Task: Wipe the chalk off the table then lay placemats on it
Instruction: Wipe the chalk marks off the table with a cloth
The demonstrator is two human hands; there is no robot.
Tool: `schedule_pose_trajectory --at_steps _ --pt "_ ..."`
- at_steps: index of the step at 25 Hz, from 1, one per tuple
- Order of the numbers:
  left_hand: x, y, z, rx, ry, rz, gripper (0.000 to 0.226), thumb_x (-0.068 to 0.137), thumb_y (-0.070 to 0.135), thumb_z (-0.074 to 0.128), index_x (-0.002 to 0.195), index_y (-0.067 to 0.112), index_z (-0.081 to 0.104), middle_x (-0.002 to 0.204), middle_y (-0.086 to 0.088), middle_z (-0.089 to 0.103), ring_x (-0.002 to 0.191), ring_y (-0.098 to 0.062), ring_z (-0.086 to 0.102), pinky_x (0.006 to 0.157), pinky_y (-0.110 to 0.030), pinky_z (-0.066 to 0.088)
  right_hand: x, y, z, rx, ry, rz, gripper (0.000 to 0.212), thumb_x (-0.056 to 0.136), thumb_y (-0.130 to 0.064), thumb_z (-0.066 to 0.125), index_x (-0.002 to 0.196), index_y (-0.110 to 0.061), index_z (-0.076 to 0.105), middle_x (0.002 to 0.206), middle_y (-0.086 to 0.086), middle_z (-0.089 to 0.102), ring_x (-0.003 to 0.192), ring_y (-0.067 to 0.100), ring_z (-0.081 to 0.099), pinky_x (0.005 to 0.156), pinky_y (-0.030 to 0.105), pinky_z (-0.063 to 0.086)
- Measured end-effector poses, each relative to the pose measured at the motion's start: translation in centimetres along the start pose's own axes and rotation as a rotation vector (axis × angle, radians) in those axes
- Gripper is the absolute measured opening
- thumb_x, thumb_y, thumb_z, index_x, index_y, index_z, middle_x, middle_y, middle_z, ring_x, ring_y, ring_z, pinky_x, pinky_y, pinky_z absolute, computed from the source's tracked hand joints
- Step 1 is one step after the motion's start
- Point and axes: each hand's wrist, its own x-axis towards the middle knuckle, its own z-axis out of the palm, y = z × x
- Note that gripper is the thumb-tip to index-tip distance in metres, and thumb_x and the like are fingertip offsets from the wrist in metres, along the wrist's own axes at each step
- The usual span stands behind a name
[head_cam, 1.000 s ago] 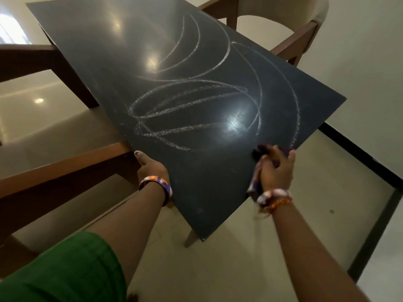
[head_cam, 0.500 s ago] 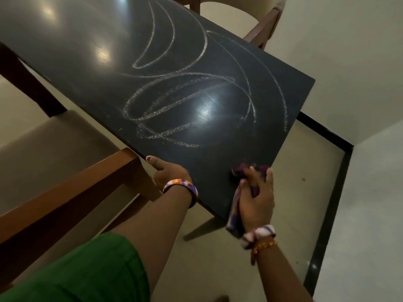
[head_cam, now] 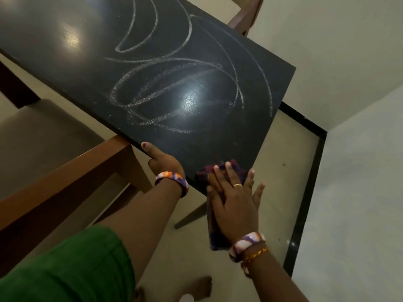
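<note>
Head view. The counter is a dark, glossy slab running from the near right corner toward the far left. Chalk covers its right half in looping white lines, none of them visibly wiped. No placemats are in view.

The right hand lies flat with straight, spread fingers on a cloth at the near corner of the counter. The cloth's front part rests on the surface; the rest hangs off the edge under the palm. The hand presses rather than clenches.

The left hand grasps the near edge of the counter just left of the cloth, thumb on top and the other fingers hidden under the edge. A chair stands on the near left, a second chair at the far right.

Step in hand: start of wiping, judged from the untouched lines.
- Keep the palm flat so the cloth bears evenly on the surface.
- Draw the hanging part of the cloth onto the counter first; more contact area should lift more chalk per pass.
- Work from the near corner toward the far loops in overlapping strokes.
- Keep the left hand bracing the edge so the counter does not shift.
- Risk: a loaded cloth is likely to smear dust; refold to a clean face.
</note>
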Motion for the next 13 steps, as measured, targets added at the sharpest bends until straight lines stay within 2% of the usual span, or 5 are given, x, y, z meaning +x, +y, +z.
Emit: schedule_pose_trajectory --at_steps 3,6,9,11,13 --pt "2.9 -1.0 -2.2 0.02 -0.274 -0.013 0.076 0.089 0.068 0.021 0.145 0.017 0.029 0.142 -0.01 0.043 0.126 -0.029 0.046 0.104 -0.041 0.038 6.5 -1.3 -0.5 -0.033 -0.08 -0.06 0.054 0.096 -0.054 0.026 0.147 -0.042 0.015 0.158 -0.012 0.007 0.145 0.031 -0.008 0.115 0.05 -0.009" --pt "5.0 -0.7 -4.8 0.161 -0.52 0.039 0.074 0.088 0.068 0.025 0.141 0.018 0.037 0.137 -0.012 0.05 0.12 -0.029 0.052 0.083 -0.037 0.047 10.4 -3.7 -0.5 0.007 -0.159 -0.146 0.052 0.098 -0.048 0.03 0.148 -0.042 0.017 0.159 -0.009 0.008 0.146 0.032 -0.004 0.116 0.049 -0.002" --pt "5.0 0.4 -6.1 0.274 -0.614 0.054 0.066 0.091 0.062 0.028 0.135 0.015 0.042 0.132 -0.011 0.054 0.114 -0.028 0.055 0.086 -0.039 0.043 5.2 -2.1 0.0 0.037 -0.126 -0.388 0.048 0.094 -0.052 0.026 0.141 -0.05 0.02 0.157 -0.012 0.016 0.146 0.029 0.002 0.115 0.045 0.001" --pt "5.0 1.0 -6.3 0.308 -0.629 0.046 0.059 0.093 0.058 0.03 0.133 0.016 0.043 0.133 -0.012 0.053 0.116 -0.03 0.054 0.092 -0.042 0.042 3.8 1.3 -1.1 0.064 -0.083 -0.36 0.047 0.091 -0.052 0.026 0.138 -0.052 0.028 0.155 -0.012 0.021 0.145 0.026 0.008 0.115 0.045 0.006" --pt "4.5 1.3 -6.5 0.336 -0.643 0.04 0.06 0.093 0.057 0.031 0.135 0.015 0.041 0.135 -0.013 0.051 0.117 -0.03 0.053 0.097 -0.045 0.041 7.2 3.0 -1.9 0.062 -0.07 -0.154 0.043 0.097 -0.044 0.034 0.139 -0.047 0.034 0.156 -0.009 0.021 0.145 0.029 0.008 0.116 0.048 0.007"
